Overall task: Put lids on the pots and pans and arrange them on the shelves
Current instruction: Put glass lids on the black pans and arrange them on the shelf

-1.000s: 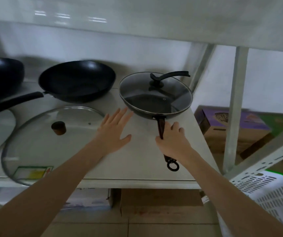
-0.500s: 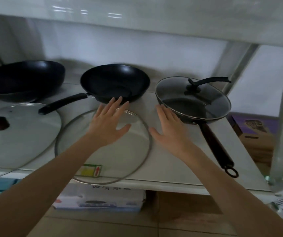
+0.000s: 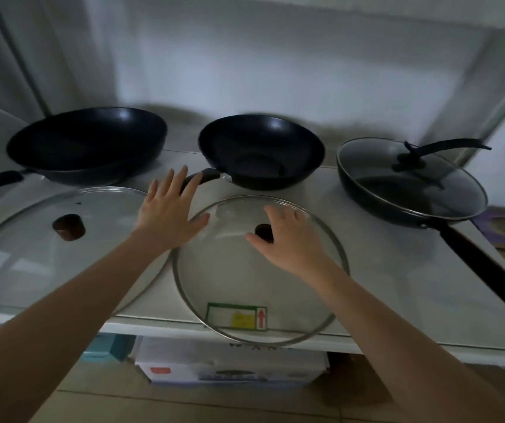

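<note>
Three dark pans stand in a row along the back of a pale white shelf (image 3: 382, 270). The large black wok at the left (image 3: 86, 145) and the smaller black wok in the middle (image 3: 260, 151) are both uncovered; the shallow black frying pan at the right (image 3: 410, 190) already wears its round glass lid with a curved black handle (image 3: 413, 166), and its long dark handle runs toward the shelf's front right corner.

Two loose lids lie flat in front of the woks. The big round glass lid with a brown knob (image 3: 68, 239) sits at the left, its rim close to the front edge. The steel-rimmed glass lid with a green and yellow sticker (image 3: 260, 270) lies in the middle, its near rim hanging out past the shelf's front edge, its far rim just short of the middle wok. The two lid rims nearly meet under the left forearm.

The right hand (image 3: 288, 239) is over the middle lid, fingers curled around its small dark knob (image 3: 264, 232). The left hand (image 3: 168, 209) is spread wide and flat, fingertips over the middle wok's handle, holding nothing. Bare shelf shows between the middle lid and the frying pan. Boxes (image 3: 230, 364) sit below the shelf.
</note>
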The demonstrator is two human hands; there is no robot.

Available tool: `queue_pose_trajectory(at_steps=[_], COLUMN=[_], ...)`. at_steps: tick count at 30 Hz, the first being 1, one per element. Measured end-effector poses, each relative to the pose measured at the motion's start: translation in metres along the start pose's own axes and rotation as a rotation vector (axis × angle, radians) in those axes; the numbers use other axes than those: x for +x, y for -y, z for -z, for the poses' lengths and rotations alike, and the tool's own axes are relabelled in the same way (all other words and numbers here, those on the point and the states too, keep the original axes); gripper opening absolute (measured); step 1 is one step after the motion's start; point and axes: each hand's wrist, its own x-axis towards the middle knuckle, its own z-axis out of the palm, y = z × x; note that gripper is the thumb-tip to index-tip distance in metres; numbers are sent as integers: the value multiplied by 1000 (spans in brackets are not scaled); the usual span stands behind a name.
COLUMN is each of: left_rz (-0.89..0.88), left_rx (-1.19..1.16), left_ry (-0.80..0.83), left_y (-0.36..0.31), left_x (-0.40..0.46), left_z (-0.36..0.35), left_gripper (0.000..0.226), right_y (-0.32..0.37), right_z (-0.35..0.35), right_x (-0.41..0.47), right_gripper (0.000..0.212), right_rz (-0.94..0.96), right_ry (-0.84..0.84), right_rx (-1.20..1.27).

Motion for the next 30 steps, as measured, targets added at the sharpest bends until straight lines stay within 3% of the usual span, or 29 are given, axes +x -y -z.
queue_pose_trajectory(at_steps=[5,11,19,30], left_rz=[102,59,15,-50], left_rx=[-130,-11,-21,-53], left_ry=[107,76,65,56], left_y=[24,26,23,25], left_x=[15,35,54,57], left_z=[5,0,-8,-13], left_gripper=[71,42,42,39], right_y=[17,22,21,22], right_z=[-14,-29,-34,-26], right_x=[19,29,33,27], right_gripper=[60,49,37,30], right_rz=[-91,-157,-168,-181], right_ry=[34,47,-55,-33], right_rx=[-67,-172,-258,-200])
